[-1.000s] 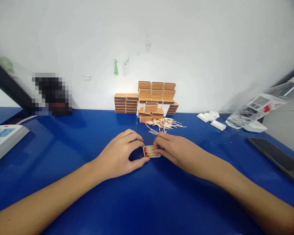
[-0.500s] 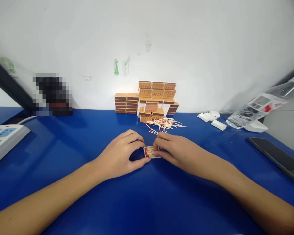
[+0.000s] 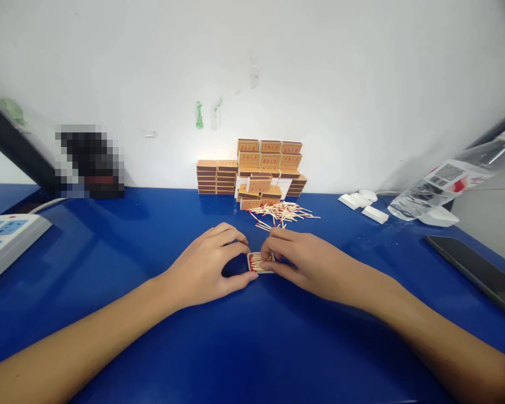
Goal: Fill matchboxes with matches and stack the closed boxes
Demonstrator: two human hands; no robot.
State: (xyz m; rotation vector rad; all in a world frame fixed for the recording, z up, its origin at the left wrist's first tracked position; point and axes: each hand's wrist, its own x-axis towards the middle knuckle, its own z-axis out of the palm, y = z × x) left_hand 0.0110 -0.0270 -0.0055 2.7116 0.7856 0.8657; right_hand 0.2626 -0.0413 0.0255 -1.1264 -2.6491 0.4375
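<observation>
A small white matchbox tray (image 3: 261, 272) lies on the blue table in front of me, with red-headed matches (image 3: 256, 262) side by side in it. My left hand (image 3: 214, 264) steadies the tray's left end, thumb at the near corner and fingertips at the far one. Over the tray's right end, my right hand (image 3: 297, 255) has thumb and forefinger closed at the matches and covers part of them. Just beyond lies a loose pile of matches (image 3: 284, 211). Behind it stand stacked yellow-and-brown matchboxes (image 3: 270, 160).
A white power strip (image 3: 17, 241) sits at the left, near a blurred dark object (image 3: 92, 163). To the right are white pieces (image 3: 374, 214), a tilted plastic bottle (image 3: 441, 182) and a black phone (image 3: 475, 269). A white wall (image 3: 151, 73) closes off the back.
My right hand's fingertips have shifted very slightly left over the matches in the tray. My left hand stays in place.
</observation>
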